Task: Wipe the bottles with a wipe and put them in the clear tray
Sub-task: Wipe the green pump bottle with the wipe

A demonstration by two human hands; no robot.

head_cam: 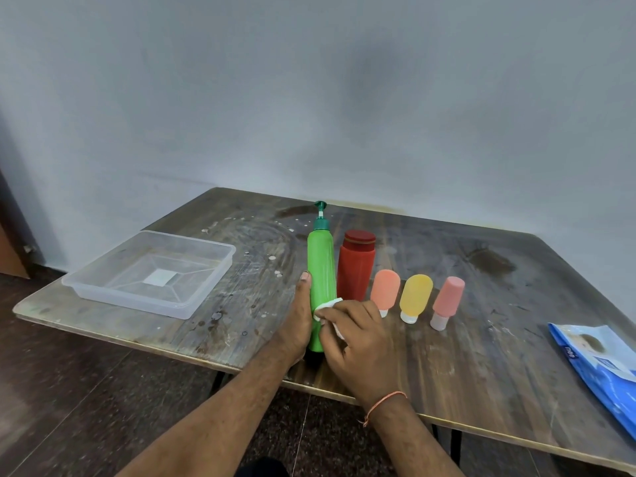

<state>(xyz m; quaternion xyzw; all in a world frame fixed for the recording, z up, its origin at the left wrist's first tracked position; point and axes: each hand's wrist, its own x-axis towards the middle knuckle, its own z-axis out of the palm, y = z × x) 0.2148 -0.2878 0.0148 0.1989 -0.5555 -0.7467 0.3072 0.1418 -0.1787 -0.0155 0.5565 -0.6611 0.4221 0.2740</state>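
Five bottles on the table, none in the clear tray (pixel 220 251) yet.
Left hand (pixel 296 321) steadies the tall green pump bottle (pixel 321 270) while the right hand (pixel 358 339) pinches a wipe (pixel 327 306) against it; a hard rub could tip it into the red bottle (pixel 356 266) just right of it, toppling the small bottles beyond.

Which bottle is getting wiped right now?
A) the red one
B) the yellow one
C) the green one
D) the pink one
C: the right hand presses the white wipe against the green bottle, which the left hand steadies; the other bottles stand untouched.
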